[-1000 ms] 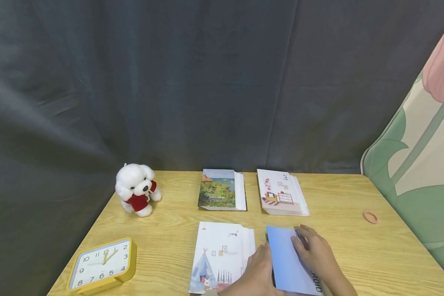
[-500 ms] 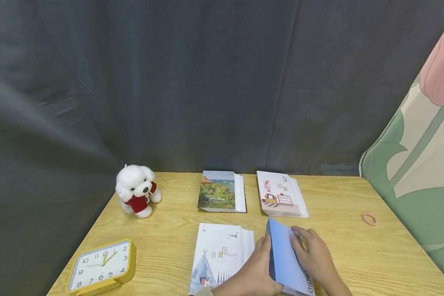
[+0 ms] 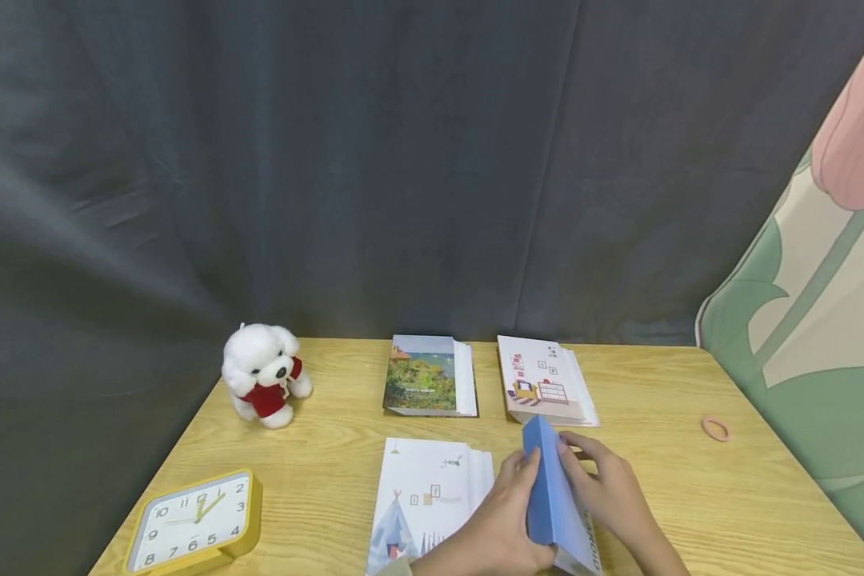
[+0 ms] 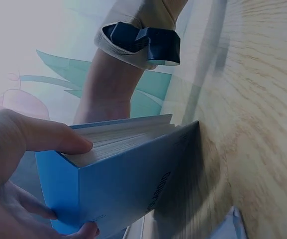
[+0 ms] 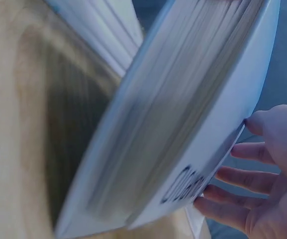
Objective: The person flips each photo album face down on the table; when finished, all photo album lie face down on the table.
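A thick blue photo album (image 3: 569, 520) with white pages and dark lettering stands tilted on its edge at the front of the table, its spine toward the left. My left hand (image 3: 507, 520) grips it at the spine; the left wrist view shows the thumb over the page ends and fingers on the blue spine (image 4: 58, 189). On the other side, my right hand (image 3: 615, 496) touches the cover with its fingertips. Those fingers (image 5: 233, 211) look nearly straight at the cover's edge in the right wrist view. The album's underside is hidden in the head view.
A white album with a tent picture (image 3: 425, 496) lies just left of my hands. Behind are a landscape album (image 3: 423, 376) and a furniture-picture album (image 3: 540, 380). A plush dog (image 3: 266, 376) and yellow clock (image 3: 194, 520) stand left; a pink ring (image 3: 715, 430) lies right.
The blue album has tipped up from lying nearly flat, turning its spine into view. My left hand has moved up around the spine, while my right hand has shifted slightly left with the cover.
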A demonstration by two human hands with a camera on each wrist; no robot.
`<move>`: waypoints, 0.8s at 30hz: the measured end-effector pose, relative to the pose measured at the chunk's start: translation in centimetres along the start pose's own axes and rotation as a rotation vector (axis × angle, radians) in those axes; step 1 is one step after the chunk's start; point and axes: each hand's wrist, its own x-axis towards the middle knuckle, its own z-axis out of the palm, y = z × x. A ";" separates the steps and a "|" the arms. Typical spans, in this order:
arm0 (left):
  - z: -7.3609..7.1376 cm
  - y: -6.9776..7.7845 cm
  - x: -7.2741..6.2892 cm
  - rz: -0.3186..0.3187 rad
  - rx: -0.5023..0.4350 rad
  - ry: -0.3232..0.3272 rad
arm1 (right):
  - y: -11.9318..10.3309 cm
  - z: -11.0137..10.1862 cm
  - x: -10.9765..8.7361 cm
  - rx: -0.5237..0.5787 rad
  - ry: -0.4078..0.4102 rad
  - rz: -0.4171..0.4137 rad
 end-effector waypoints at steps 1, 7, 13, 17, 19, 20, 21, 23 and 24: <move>0.0 0.1 0.0 0.004 -0.003 -0.001 | -0.1 -0.1 0.1 0.004 -0.001 0.000; 0.1 0.4 0.1 0.038 0.012 0.008 | -1.2 -0.6 0.3 0.010 -0.012 0.024; 0.4 0.6 0.4 0.087 0.037 0.016 | -1.9 -1.2 0.5 0.022 -0.061 0.068; 0.6 0.7 0.6 0.088 0.017 -0.004 | -1.9 -1.7 0.7 0.051 -0.096 0.114; 0.7 0.6 0.7 0.095 -0.006 -0.012 | -1.8 -2.0 0.7 0.103 -0.115 0.150; 0.8 0.5 0.8 0.101 -0.032 -0.014 | -1.7 -2.1 0.7 0.130 -0.121 0.163; 1.0 0.4 0.8 0.106 -0.070 -0.018 | -1.6 -2.1 0.7 0.159 -0.125 0.181; 1.3 0.1 0.9 0.118 -0.154 -0.016 | -1.5 -2.2 0.6 0.207 -0.130 0.213; 1.5 -0.1 1.0 0.128 -0.196 -0.013 | -1.5 -2.3 0.6 0.230 -0.131 0.227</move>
